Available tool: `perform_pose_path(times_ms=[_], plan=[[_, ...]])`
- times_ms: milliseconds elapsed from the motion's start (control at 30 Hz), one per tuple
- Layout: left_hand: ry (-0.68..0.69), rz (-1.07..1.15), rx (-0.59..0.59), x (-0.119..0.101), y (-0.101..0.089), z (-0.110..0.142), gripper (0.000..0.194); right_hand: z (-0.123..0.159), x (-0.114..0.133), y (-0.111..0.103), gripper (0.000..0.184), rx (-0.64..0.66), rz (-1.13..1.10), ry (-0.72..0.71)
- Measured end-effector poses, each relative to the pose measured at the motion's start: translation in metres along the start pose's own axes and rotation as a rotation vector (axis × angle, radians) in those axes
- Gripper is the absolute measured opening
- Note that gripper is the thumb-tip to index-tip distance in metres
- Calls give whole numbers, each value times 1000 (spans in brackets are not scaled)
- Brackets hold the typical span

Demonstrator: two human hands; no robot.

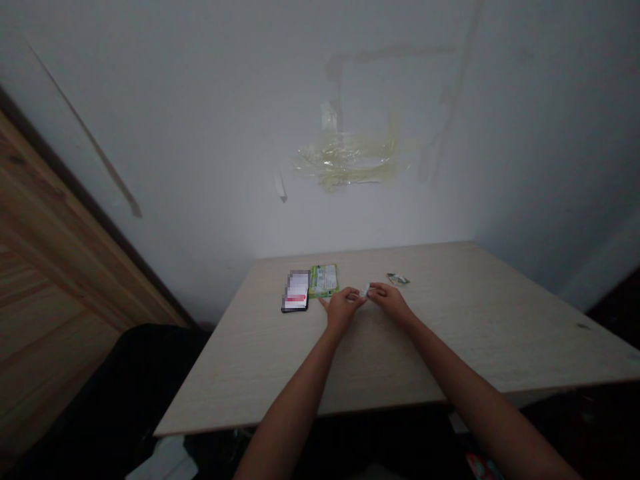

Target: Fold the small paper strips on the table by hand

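A small pale piece sits just above or on the worktop, toward its far half, pinched between the fingertips of both hands; it is too small and dim to tell what it is. The left hand grips it from the left and the right hand from the right, the two nearly meeting — only the piece lies between them. The left thumb and fingers curl inward, as do the right ones, and both bare forearms reach in from the near edge.

Just beside the left hand, on its far left side, a green packet with a pale printed panel lies flat. Next to that, farther left, is a phone with its screen lit and partly blurred by blocks, a red band across the lower part. Beyond the right hand, a little to its right, lies a small crumpled wrapper, dark and pale.

Behind the worktop rises a grey-white wall bearing a patch of shiny, yellowish tape. At the left stands slanting wooden panelling — a dark shape sits below it.
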State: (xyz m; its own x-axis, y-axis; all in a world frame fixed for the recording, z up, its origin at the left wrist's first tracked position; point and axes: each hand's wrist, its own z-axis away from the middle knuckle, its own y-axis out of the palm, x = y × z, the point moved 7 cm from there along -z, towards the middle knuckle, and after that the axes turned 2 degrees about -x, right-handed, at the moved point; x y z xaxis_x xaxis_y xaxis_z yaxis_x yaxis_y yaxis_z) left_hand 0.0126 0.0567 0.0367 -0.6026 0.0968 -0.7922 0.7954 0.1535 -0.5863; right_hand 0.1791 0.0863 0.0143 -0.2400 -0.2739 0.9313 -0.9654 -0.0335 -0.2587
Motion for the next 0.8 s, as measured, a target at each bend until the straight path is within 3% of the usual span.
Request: perform_pose_path(times_ms=[167, 500, 800], plan=[[6, 12, -61, 1, -6, 0, 15, 1, -6, 3, 44, 12, -134, 63], [1, 19, -37, 1, -5, 2, 20, 8, 16, 9, 37, 151, 72, -54], [60, -12, -63, 0, -3, 0, 13, 5, 7, 11, 36, 145, 82, -64]])
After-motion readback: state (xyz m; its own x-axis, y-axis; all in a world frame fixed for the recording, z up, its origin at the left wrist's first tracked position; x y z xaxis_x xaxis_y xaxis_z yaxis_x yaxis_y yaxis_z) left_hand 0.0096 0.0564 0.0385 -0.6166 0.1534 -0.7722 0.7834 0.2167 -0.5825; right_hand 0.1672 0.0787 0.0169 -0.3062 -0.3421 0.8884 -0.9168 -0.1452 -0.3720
